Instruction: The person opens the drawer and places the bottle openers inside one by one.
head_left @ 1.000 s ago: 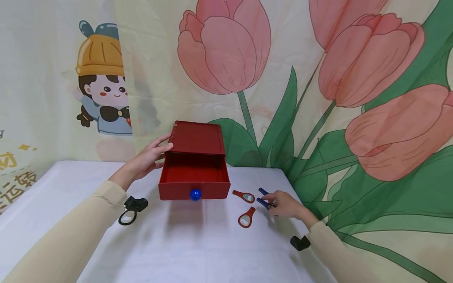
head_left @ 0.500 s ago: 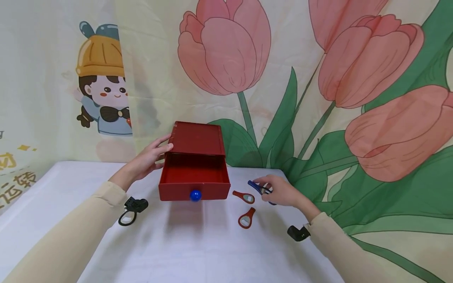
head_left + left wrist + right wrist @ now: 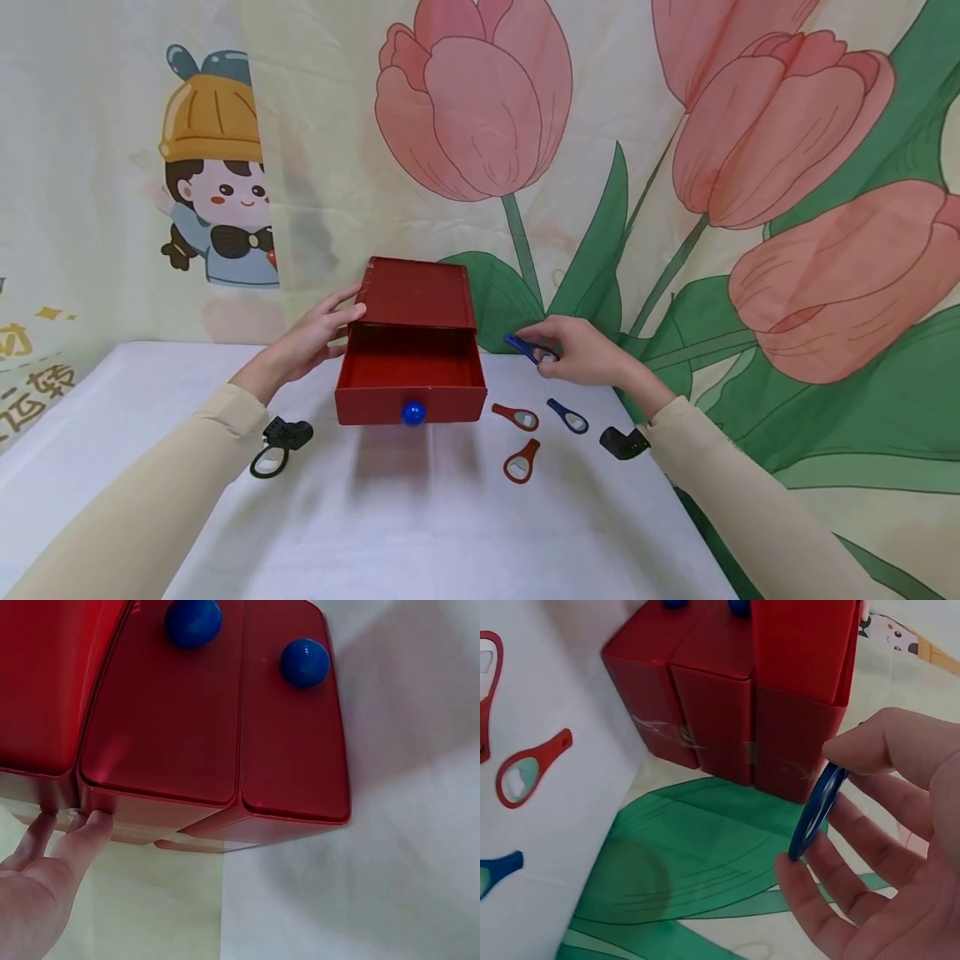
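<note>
Head view: the left hand rests against the side of the red chest, its top drawer already pulled out. The right hand pinches a blue tool raised beside the chest. A second blue tool and two red tools lie on the table.

Left wrist view: extended fingers touch the chest; middle drawer and bottom drawer are closed.

Right wrist view: thumb and fingertips hold the blue tool edge-on, apart from the chest. Progress, by judgement: one tool lifted, not yet released; three remain.
</note>
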A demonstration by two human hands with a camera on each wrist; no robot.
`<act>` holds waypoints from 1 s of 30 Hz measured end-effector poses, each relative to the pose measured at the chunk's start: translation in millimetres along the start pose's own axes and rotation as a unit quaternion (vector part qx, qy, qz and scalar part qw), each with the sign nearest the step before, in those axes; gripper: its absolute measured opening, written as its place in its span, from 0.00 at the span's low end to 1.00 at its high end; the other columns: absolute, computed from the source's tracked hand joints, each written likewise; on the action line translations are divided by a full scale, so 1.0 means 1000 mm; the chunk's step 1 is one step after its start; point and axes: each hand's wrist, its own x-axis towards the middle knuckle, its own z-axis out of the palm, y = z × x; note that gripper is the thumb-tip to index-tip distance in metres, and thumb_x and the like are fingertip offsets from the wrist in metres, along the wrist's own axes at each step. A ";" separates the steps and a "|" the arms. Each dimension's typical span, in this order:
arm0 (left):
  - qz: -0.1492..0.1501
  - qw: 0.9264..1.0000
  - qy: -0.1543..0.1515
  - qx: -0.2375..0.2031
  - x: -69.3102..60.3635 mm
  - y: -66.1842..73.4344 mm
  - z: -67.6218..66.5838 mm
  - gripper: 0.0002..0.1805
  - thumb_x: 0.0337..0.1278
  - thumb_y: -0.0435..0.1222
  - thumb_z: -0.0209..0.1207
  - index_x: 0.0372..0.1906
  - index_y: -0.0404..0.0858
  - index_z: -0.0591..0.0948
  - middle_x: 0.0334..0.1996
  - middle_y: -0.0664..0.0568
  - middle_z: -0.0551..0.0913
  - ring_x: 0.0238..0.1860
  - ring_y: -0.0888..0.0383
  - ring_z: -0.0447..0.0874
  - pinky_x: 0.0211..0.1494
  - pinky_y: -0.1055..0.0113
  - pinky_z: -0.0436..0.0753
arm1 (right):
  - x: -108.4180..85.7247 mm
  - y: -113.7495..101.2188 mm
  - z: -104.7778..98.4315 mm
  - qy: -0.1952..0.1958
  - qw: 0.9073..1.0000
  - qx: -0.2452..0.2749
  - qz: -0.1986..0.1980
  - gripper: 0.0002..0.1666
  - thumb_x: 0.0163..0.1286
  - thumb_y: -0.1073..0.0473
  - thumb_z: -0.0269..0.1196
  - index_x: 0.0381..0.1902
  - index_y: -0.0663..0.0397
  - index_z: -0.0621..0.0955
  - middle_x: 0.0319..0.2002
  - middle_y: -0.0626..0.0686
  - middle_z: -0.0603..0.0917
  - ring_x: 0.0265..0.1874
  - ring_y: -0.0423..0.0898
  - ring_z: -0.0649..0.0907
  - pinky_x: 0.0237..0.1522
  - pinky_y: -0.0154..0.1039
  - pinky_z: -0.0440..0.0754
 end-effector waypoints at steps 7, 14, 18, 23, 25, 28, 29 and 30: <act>0.002 1.000 -0.003 -0.006 0.002 -0.003 -0.001 0.47 0.79 0.55 0.55 0.88 0.57 0.42 0.87 0.44 0.48 0.83 0.31 0.49 0.78 0.31 0.62 | 0.025 -0.023 -0.007 -0.011 0.999 -0.020 -0.027 0.28 0.69 0.67 0.69 0.67 0.56 0.84 0.46 0.54 0.85 0.27 0.46 0.78 0.31 0.38 0.78; 0.001 1.000 -0.002 -0.005 0.003 -0.003 -0.001 0.47 0.79 0.56 0.54 0.88 0.57 0.41 0.87 0.44 0.47 0.83 0.32 0.49 0.78 0.32 0.62 | 0.048 -0.044 -0.008 -0.032 0.998 -0.019 -0.044 0.28 0.69 0.66 0.69 0.67 0.54 0.84 0.51 0.56 0.84 0.42 0.52 0.82 0.34 0.39 0.83; 0.003 1.000 -0.004 -0.007 0.004 -0.003 0.000 0.47 0.79 0.55 0.54 0.88 0.56 0.41 0.87 0.44 0.48 0.83 0.31 0.49 0.79 0.31 0.61 | 0.058 -0.048 -0.005 -0.041 0.998 -0.019 -0.052 0.28 0.70 0.66 0.68 0.68 0.52 0.83 0.53 0.54 0.84 0.49 0.52 0.81 0.37 0.38 0.85; 0.006 1.000 -0.009 -0.010 0.004 -0.002 0.000 0.47 0.79 0.55 0.54 0.88 0.55 0.42 0.86 0.43 0.49 0.83 0.31 0.49 0.79 0.31 0.60 | 0.069 -0.056 0.000 -0.061 0.996 -0.013 -0.069 0.29 0.70 0.66 0.67 0.69 0.53 0.82 0.56 0.54 0.83 0.50 0.51 0.80 0.38 0.36 0.84; 0.006 1.000 -0.009 -0.009 0.005 -0.002 -0.001 0.47 0.79 0.56 0.54 0.88 0.55 0.42 0.86 0.43 0.49 0.83 0.32 0.49 0.79 0.31 0.61 | 0.073 -0.060 0.003 -0.067 0.994 -0.015 -0.079 0.29 0.70 0.67 0.66 0.69 0.54 0.82 0.54 0.55 0.83 0.49 0.51 0.80 0.38 0.36 0.81; 0.005 1.000 -0.007 -0.008 0.004 -0.001 -0.001 0.47 0.79 0.56 0.54 0.88 0.55 0.41 0.87 0.43 0.48 0.83 0.32 0.50 0.79 0.31 0.61 | 0.081 -0.065 0.009 -0.076 0.992 -0.027 -0.092 0.29 0.71 0.68 0.63 0.69 0.54 0.82 0.51 0.57 0.82 0.48 0.51 0.79 0.39 0.36 0.76; 0.005 1.000 -0.007 -0.008 0.004 -0.001 -0.001 0.47 0.79 0.56 0.54 0.88 0.55 0.41 0.87 0.43 0.48 0.83 0.32 0.50 0.78 0.31 0.61 | 0.084 -0.067 0.011 -0.079 0.992 -0.031 -0.096 0.28 0.71 0.68 0.63 0.69 0.54 0.82 0.50 0.57 0.82 0.48 0.51 0.79 0.39 0.36 0.75; 0.004 1.000 -0.005 -0.008 0.004 -0.002 -0.002 0.47 0.79 0.56 0.54 0.88 0.55 0.41 0.87 0.43 0.48 0.83 0.31 0.50 0.78 0.31 0.61 | 0.087 -0.069 0.013 -0.082 0.991 -0.036 -0.099 0.28 0.71 0.67 0.63 0.69 0.54 0.82 0.50 0.57 0.82 0.48 0.51 0.78 0.40 0.36 0.75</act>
